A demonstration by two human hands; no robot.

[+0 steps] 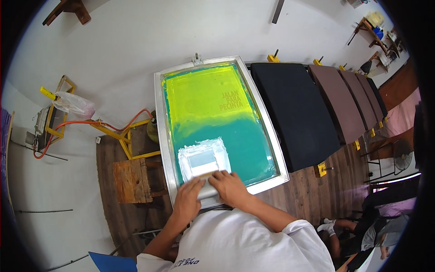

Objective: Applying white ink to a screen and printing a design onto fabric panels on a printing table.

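A screen-printing frame (272,136) with a pale metal rim lies in front of me. Its mesh is yellow-green in the far half and teal in the near half, with small lettering at the far right. White ink (221,153) covers a rectangular patch near the frame's near left corner. At the near edge of that patch is a grey squeegee (207,188). My left hand (189,197) grips its left end and my right hand (230,189) its right end, fingers bent over the top. The squeegee's lower edge is hidden.
To the right, black (294,113) and brown fabric-covered boards (337,102) stand in a row with yellow clamps (322,169). A wooden stool (131,181), yellow metal stand (127,140) and orange hose (72,121) are at left. Another person (353,229) sits at lower right.
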